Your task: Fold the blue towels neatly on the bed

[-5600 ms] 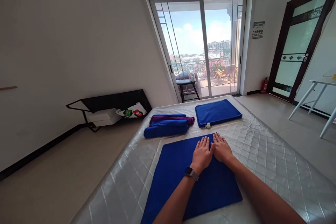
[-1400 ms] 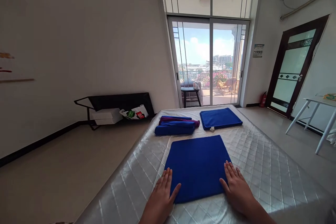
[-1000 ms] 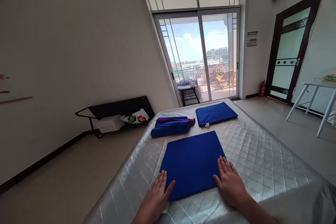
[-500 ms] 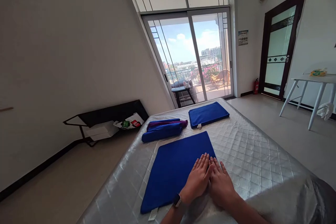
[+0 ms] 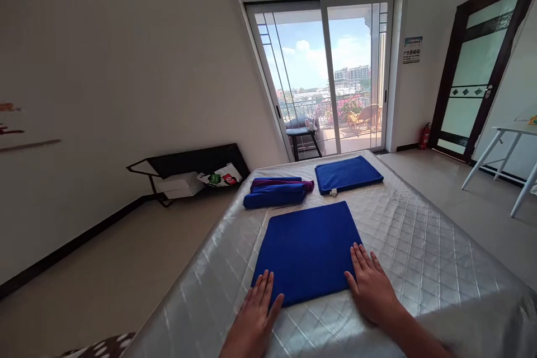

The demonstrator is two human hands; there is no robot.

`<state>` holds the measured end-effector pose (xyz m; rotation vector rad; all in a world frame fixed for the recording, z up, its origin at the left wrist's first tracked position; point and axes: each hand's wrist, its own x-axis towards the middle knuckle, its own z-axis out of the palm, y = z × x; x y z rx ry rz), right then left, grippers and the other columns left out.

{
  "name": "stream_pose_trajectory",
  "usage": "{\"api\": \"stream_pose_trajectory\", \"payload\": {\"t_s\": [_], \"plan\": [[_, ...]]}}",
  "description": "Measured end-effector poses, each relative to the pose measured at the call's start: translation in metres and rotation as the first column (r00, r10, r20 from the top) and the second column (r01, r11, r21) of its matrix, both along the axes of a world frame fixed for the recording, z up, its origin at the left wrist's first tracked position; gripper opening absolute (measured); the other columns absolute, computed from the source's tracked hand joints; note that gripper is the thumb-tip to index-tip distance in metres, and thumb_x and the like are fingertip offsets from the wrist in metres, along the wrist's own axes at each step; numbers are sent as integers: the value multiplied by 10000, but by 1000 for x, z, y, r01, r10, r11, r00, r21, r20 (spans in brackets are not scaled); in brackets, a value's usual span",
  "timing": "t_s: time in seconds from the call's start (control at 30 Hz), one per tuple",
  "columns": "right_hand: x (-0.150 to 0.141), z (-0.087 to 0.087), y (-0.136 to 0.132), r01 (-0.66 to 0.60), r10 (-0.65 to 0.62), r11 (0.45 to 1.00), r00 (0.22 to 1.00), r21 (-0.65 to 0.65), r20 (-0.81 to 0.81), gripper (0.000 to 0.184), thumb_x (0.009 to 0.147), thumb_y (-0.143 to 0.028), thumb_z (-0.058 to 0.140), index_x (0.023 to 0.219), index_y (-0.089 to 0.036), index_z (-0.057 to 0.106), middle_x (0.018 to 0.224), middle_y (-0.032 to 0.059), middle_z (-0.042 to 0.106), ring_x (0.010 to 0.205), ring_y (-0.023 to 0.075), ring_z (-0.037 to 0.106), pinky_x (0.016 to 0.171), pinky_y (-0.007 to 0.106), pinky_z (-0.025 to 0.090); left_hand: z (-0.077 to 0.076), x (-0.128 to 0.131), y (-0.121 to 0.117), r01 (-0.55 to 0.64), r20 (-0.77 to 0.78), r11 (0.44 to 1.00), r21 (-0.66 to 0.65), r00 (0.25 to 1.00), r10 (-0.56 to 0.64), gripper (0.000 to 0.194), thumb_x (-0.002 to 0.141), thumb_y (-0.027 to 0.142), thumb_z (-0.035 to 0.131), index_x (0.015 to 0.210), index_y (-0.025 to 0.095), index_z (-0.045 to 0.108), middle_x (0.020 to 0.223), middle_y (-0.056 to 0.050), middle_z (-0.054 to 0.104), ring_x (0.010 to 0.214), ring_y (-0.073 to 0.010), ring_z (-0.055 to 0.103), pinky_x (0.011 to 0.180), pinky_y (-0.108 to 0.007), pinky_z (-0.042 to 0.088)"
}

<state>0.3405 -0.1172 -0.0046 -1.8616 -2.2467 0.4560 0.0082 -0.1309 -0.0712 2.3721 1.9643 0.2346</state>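
The left hand (image 5: 254,313) and right hand (image 5: 371,290) are resting flat, apart, clamping nothing, at the near corners of the blue cloth (image 5: 310,249) lying on the mattress (image 5: 415,251); uneven pressing could be creasing or skewing it; its far edge is facing the glass doors (image 5: 329,67), its long axis being unclear.

The cloth (image 5: 311,251) is blue — mattress (image 5: 413,246), diamond-patterned silver.

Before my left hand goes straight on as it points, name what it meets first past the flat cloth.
Past the flat blue cloth, your left hand would probably meet the blue-purple bundle first; depth is unclear.
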Motion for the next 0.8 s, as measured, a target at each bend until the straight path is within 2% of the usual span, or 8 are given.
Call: {"api": "stream_pose_trajectory", "payload": {"t_s": [0.1, 0.23, 0.3, 0.37, 0.5, 0.63, 0.7, 0.8], "plan": [[0, 3, 1, 1, 0, 1000, 998, -15, 55, 666, 1033, -482, 212, 1595, -125, 211, 1663, 69, 148, 1546, 229, 125, 1259, 446, 103, -7, -14, -16, -65, 65, 998, 22, 996, 64, 599, 1035, 439, 250, 1586, 203, 252, 1619, -118, 318, 1500, -278, 297, 1190, -546, 342], [3, 5, 0, 2, 3, 999, 994, -49, 108, 667, 1031, -494, 214, 1594, -136, 215, 1663, 69, 145, 1544, 229, 128, 1256, 461, 110, 0, -2, -24, -151, 104, 987, 55, 984, 144, 691, 1005, 544, 284, 1556, 130, 343, 1620, -139, 327, 1497, -307, 308, 1185, -543, 362], [7, 7, 1, -3, 13, 997, 990, -71, 139, 662, 1030, -504, 212, 1595, -160, 214, 1663, 61, 150, 1543, 225, 128, 1254, 461, 116, 7, 4, -26, -131, 109, 984, 119, 987, 118, 682, 993, 579, 312, 1522, 164, 426, 1611, -112, 364, 1484, -316, 340, 1171, -537, 392], [13, 10, 6, -19, 35, 995, 987, -103, 157, 658, 1025, -518, 231, 1594, -187, 230, 1660, 52, 169, 1540, 224, 143, 1250, 459, 135, 10, 6, -27, -76, 112, 976, 202, 992, 54, 599, 990, 573, 348, 1441, 233, 549, 1558, -80, 467, 1435, -314, 429, 1141, -516, 440], [16, 34, 35, -52, 63, 997, 981, -62, 182, 647, 1021, -500, 259, 1593, -197, 258, 1660, 54, 195, 1537, 225, 167, 1244, 450, 155, 8, 5, -30, 9, 122, 966, 259, 992, -42, 450, 994, 506, 395, 1204, 280, 723, 1289, -82, 699, 1212, -294, 640, 1019, -459, 558], [-1, 56, 79, -72, 63, 997, 968, 29, 245, 634, 1030, -428, 233, 1593, -139, 267, 1662, 93, 196, 1542, 232, 147, 1242, 449, 142, 10, 8, -32, 7, 125, 939, 342, 991, -53, 394, 1005, 445, 402, 1125, 276, 737, 1124, -67, 752, 1073, -265, 698, 922, -436, 605], [-10, 53, 97, -60, 50, 998, 967, 35, 250, 637, 1033, -422, 217, 1591, -119, 272, 1663, 106, 190, 1543, 232, 141, 1239, 450, 146, 14, 9, -32, 30, 97, 899, 436, 992, -80, 403, 1017, 440, 386, 1075, 258, 742, 1049, -64, 763, 992, -250, 717, 857, -414, 622], [-17, 33, 111, -3, -3, 1000, 977, 25, 212, 645, 1040, -438, 190, 1593, -114, 267, 1665, 112, 196, 1542, 225, 151, 1238, 434, 154, 18, 5, -32, 83, 42, 839, 537, 991, -126, 396, 1024, 452, 401, 1031, 243, 738, 975, -55, 768, 910, -227, 729, 785, -355, 627]]}}
